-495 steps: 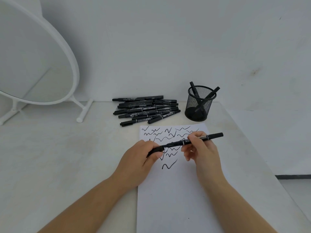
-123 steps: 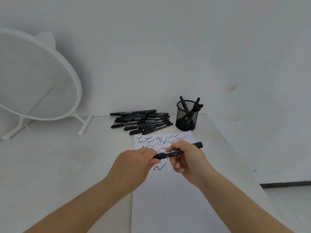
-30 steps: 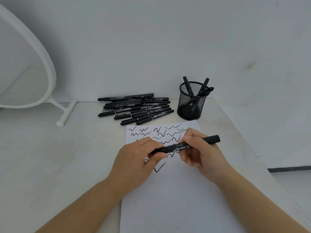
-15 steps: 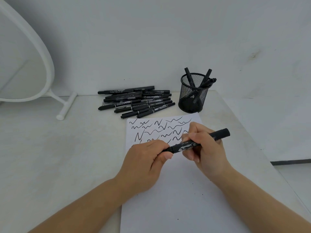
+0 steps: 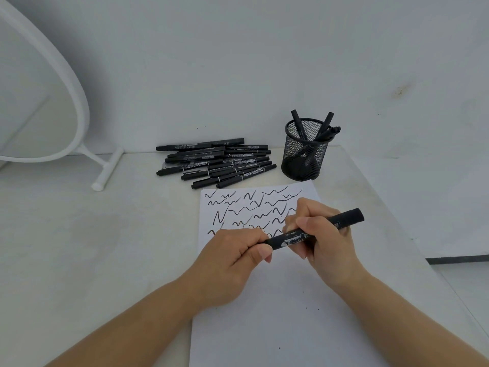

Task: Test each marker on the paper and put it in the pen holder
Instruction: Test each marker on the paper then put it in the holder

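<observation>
1. Two hands hold one black marker (image 5: pixel 315 230) above the paper (image 5: pixel 277 308), in the middle of the desk (image 5: pixel 92 247).
2. The left hand (image 5: pixel 232 263) has its fingers (image 5: pixel 260 251) curled round the left end of the marker. That end is hidden inside the hand, so I cannot tell if a cap is there.
3. The right hand (image 5: pixel 325 239) pinches the middle of the marker with its thumb and curled fingers. The right end of the marker sticks out past this hand and points up to the far right.
4. The marker is tilted, low on the left and higher on the right.
5. The paper lies flat on the desk. Its far part is full of black squiggles (image 5: pixel 246 207). Its near part is mostly white.
6. A pile of black markers (image 5: pixel 214 162) lies on the desk just past the far edge of the paper, to the left.
7. A black mesh pen holder (image 5: pixel 304 152) stands to the right of the pile, near the far right corner of the paper. A few markers stand in it and lean on its rim.
8. A round white mirror (image 5: pixel 39 107) on a stand sits at the far left of the desk.
9. A white wall (image 5: pixel 264 62) is behind it all.
</observation>
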A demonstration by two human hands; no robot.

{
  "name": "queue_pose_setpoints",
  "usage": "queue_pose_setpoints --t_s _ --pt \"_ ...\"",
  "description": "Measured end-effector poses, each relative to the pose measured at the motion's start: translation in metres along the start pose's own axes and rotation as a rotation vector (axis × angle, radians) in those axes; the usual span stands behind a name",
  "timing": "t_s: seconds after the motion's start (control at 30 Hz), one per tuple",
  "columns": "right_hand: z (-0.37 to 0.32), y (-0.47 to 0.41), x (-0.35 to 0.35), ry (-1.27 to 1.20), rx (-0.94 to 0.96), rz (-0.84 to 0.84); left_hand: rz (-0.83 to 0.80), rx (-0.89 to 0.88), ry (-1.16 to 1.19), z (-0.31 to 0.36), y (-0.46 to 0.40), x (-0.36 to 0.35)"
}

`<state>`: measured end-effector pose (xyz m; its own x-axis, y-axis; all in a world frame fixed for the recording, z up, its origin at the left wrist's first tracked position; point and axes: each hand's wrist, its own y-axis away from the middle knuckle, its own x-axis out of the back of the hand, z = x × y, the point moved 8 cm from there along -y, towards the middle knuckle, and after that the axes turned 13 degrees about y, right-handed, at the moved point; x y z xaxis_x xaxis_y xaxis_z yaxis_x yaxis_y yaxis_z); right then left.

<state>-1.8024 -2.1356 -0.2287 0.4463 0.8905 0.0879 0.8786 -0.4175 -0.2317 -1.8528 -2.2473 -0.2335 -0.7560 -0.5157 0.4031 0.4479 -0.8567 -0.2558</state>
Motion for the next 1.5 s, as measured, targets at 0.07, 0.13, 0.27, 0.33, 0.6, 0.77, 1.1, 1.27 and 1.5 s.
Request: queue_pose_setpoints --t_s 0.07,0.13,0.27,0.33,0.6,0.77,1.1,1.27,1.5 --pt "0.000 -0.001 0.001 0.007 -0.010 0.010 -0.001 0.010 0.012 -0.001 -0.001 0.000" --pt "0.004 -0.002 0.002 0.021 -0.044 0.016 0.008 0.007 -0.013 -0.003 -0.003 0.001" --pt "0.007 -0.005 0.009 0.095 -0.105 0.075 0.086 -0.035 -0.082 -0.004 -0.009 0.011" --pt "0.008 -0.008 0.018 0.124 -0.115 0.154 0.128 -0.045 -0.101 -0.005 -0.011 0.018" --pt "-0.045 -0.017 0.027 1.028 0.453 0.311 0.276 0.036 -0.283 -0.023 -0.011 0.055" --pt "-0.046 -0.021 -0.029 1.663 0.816 0.017 0.302 -0.020 -0.407 -0.018 -0.010 0.058" --pt "-0.075 -0.081 0.012 1.352 0.448 0.187 0.454 -0.023 -0.408 -0.018 -0.047 0.110" --pt "-0.087 -0.109 0.076 0.849 0.225 0.523 0.410 0.274 -0.600 -0.081 -0.074 0.173" --pt "-0.064 -0.130 0.084 0.934 0.133 0.497 0.364 0.337 -0.688 -0.117 -0.087 0.204"
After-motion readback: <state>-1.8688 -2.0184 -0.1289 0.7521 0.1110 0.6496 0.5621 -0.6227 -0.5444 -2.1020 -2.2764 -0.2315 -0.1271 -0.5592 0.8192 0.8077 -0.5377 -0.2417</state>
